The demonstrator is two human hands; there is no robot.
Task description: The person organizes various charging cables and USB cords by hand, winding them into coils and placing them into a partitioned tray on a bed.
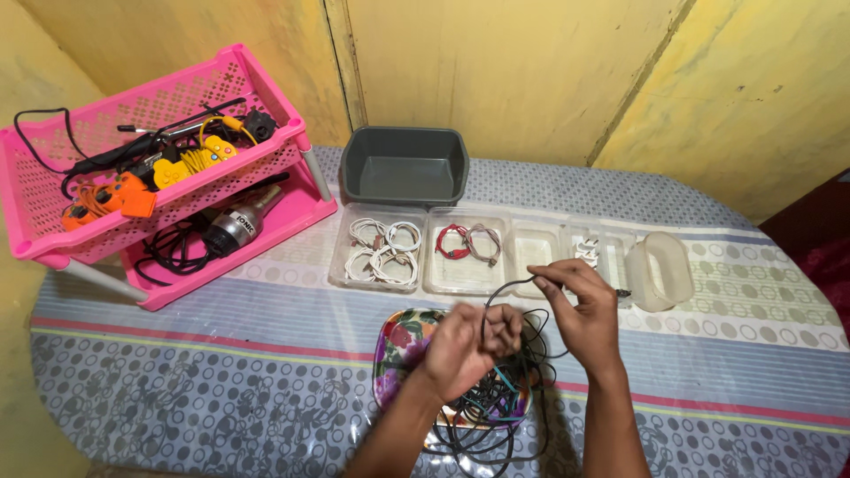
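Note:
My left hand point(469, 345) and my right hand point(583, 310) both pinch one thin black cable point(508, 287) that arcs between them above a floral tray point(398, 347). The tray holds a tangle of dark cables point(496, 407), and the held cable runs down into it. Both hands hover near the table's front middle, the right a little higher and farther out.
Behind the hands stands a row of clear boxes: one with coiled white cables point(382, 248), one with red and pale cables point(467, 242), two smaller ones, and a tipped container point(660, 270). A grey tub point(405, 165) sits at the back. A pink two-tier rack point(155, 168) with tools stands left.

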